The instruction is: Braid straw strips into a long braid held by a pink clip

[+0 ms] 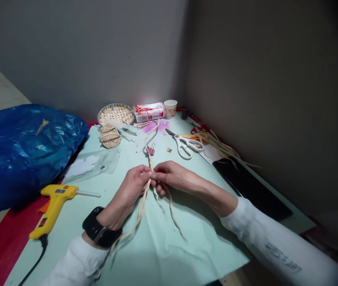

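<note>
A pale straw braid [150, 159] runs down the middle of the green sheet, with a pink binder clip [150, 150] fixed on it above my hands. My left hand [135, 180] pinches the braid's lower end between thumb and fingers. Meeting it there, my right hand [170, 176] is also closed on the strands, fingertips touching those of the left. Loose strands [141, 210] hang below both hands, one trailing toward my left wrist and others to the lower right. The exact crossing of the strands is hidden by my fingers.
A yellow glue gun [52, 206] lies left, below a blue plastic bag [26, 151]. White-handled scissors [185, 146] rest right of the clip. Behind are a woven basket [115, 105], twine ball [109, 136], tissue pack [149, 113] and paper cup [170, 108]. A black flat object [249, 186] lies right.
</note>
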Demonstrator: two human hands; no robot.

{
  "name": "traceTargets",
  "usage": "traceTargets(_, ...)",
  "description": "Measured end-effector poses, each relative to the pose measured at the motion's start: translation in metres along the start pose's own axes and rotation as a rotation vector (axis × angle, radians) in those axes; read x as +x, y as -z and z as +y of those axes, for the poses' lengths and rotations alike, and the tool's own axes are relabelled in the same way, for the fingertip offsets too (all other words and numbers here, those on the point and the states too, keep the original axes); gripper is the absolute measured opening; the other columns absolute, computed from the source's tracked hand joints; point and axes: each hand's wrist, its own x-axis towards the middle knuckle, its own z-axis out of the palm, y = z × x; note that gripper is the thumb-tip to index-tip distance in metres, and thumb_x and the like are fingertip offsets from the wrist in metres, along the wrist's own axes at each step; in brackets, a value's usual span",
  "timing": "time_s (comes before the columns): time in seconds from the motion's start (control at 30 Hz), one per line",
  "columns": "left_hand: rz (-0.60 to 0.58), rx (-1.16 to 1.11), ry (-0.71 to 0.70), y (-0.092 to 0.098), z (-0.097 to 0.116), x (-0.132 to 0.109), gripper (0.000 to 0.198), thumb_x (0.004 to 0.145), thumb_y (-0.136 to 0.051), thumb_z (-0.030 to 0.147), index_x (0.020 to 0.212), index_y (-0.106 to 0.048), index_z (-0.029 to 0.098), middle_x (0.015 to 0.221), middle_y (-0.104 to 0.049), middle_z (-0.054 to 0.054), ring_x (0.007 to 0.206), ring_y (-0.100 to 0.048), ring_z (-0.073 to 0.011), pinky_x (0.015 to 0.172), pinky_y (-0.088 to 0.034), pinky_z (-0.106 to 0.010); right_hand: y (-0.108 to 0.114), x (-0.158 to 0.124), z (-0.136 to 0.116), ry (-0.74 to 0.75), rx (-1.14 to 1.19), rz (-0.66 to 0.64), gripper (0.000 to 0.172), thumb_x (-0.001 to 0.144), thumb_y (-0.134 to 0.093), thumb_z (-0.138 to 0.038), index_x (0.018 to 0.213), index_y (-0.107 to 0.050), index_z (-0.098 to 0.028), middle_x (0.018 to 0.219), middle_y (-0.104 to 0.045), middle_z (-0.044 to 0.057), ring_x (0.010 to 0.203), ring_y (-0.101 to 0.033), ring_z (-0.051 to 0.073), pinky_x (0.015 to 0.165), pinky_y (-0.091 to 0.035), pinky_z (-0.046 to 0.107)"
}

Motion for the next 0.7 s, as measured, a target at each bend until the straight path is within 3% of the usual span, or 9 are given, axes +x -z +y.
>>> traceTargets(0.2,0.087,0.102,-0.026,-0.002,-0.002,0.0,0.011,0.078,-0.058,0.026,0.074,-0.055,0.016,0.054,-0.051,0.006,0.046,-0.04,-0.0059,0.046,-0.029,-0.017,-0.001,0.005,0.006,-0.047,-0.003,0.143,0.025,0.083,-0.053,-0.03,0.065,-0.057,-0.013,0.052,-0.039,-0.005,0.043,-0.03,0.006,0.042,-0.02,0.022)
traceTargets(0.37,0.118,0.115,-0.066,-0.006,-0.003,-0.003,0.018,0.078,-0.058,0.029,0.091,-0.049,0.021,0.052,-0.049,0.009,0.045,-0.039,-0.0084,0.045,-0.029,-0.018,-0.003,0.004,0.01,-0.004,-0.029,0.249,0.029,0.08,-0.055,-0.031,0.056,-0.057,-0.013,0.046,-0.031,-0.007,0.043,-0.024,0.005,0.045,-0.018,0.023)
traceTargets(0.53,0.123,0.196,-0.114,-0.006,-0.005,-0.003,0.017,0.084,-0.053,0.028,0.097,-0.043,0.024,0.055,-0.049,0.01,0.048,-0.04,-0.0092,0.046,-0.029,-0.018,-0.013,-0.002,0.011,0.027,0.095,0.321,0.027,0.08,-0.055,-0.03,0.067,-0.071,-0.013,0.047,-0.043,-0.005,0.045,-0.027,0.007,0.048,-0.023,0.023)
traceTargets(0.7,0.128,0.251,-0.129,-0.008,0.001,-0.006,0.016,0.084,-0.053,0.029,0.097,-0.043,0.025,0.058,-0.049,0.009,0.051,-0.042,-0.01,0.049,-0.03,-0.019,-0.019,-0.003,0.015,0.071,0.146,0.389,0.03,0.081,-0.054,-0.032,0.065,-0.072,-0.013,0.049,-0.052,-0.003,0.046,-0.031,0.007,0.048,-0.024,0.022)
